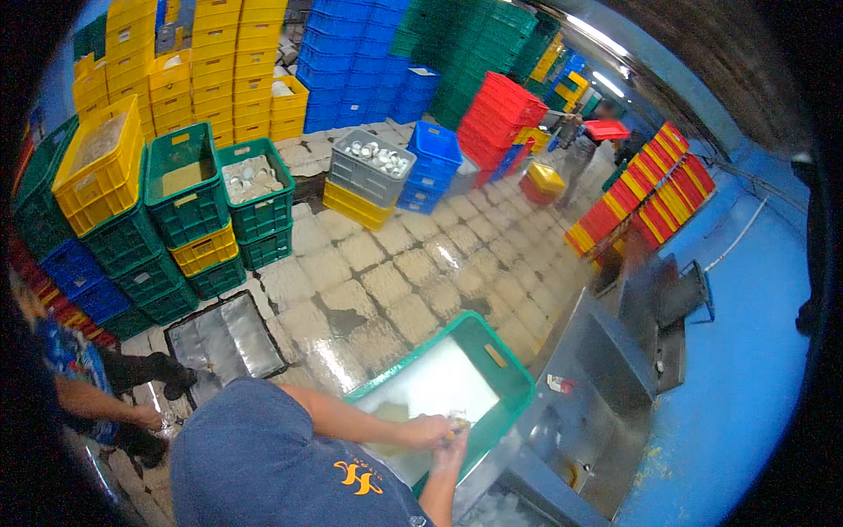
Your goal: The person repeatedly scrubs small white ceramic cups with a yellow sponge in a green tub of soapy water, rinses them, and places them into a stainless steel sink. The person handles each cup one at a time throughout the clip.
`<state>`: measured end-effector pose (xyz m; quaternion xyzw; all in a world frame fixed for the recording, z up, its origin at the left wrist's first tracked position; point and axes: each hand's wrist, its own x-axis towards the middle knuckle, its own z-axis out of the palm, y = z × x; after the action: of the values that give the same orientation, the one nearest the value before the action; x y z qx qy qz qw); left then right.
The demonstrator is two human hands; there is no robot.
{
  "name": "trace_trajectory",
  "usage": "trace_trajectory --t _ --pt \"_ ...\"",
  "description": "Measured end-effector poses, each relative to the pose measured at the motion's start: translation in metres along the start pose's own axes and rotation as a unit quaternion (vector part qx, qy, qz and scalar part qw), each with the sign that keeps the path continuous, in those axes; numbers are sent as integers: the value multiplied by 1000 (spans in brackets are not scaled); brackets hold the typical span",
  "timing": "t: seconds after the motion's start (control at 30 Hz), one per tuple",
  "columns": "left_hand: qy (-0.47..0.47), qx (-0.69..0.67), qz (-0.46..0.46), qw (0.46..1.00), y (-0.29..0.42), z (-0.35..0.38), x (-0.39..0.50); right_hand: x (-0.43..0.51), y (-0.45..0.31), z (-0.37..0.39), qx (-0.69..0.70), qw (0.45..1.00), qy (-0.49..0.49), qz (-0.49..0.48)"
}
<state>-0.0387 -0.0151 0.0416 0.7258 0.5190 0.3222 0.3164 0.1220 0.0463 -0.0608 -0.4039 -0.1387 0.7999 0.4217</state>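
Above a green plastic crate, my two hands meet. My left hand is closed, fingers curled, against my right hand. Between them shows a small grey and yellowish object, too small and blurred to name; both hands seem to grip it. White foam or cloudy liquid fills much of the crate below, and something pale yellowish shows near my left forearm. Parts of both palms are hidden.
Steel sinks adjoin the crate at right, beside a blue wall. Stacked green crates stand at left, near a person's arm. A grey crate of white items and another person are farther off on wet tiles.
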Motion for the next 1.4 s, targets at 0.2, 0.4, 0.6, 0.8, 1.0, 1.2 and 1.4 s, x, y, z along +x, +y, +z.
trace_trajectory --t 0.2,0.4,0.6,0.8,1.0,1.2,1.4 --pt "14 162 -78 984 4 -9 2 22 0 16 71 995 41 -59" --pt "4 -4 25 1000 -22 -6 6 31 -8 30 -346 856 4 -385" --pt "-90 -296 -184 933 -16 -18 25 17 -29 63 -135 970 -40 -198" --pt "-81 -74 38 993 -34 -18 45 3 -23 78 63 989 -77 -110" --pt "-37 6 83 996 -40 -26 45 -7 -40 107 124 984 83 -95" --pt "-142 -297 -131 935 -28 -51 64 -50 -14 112 -94 963 169 -187" --pt "-68 -336 -232 910 -32 -32 67 -81 8 76 -103 981 99 -134"
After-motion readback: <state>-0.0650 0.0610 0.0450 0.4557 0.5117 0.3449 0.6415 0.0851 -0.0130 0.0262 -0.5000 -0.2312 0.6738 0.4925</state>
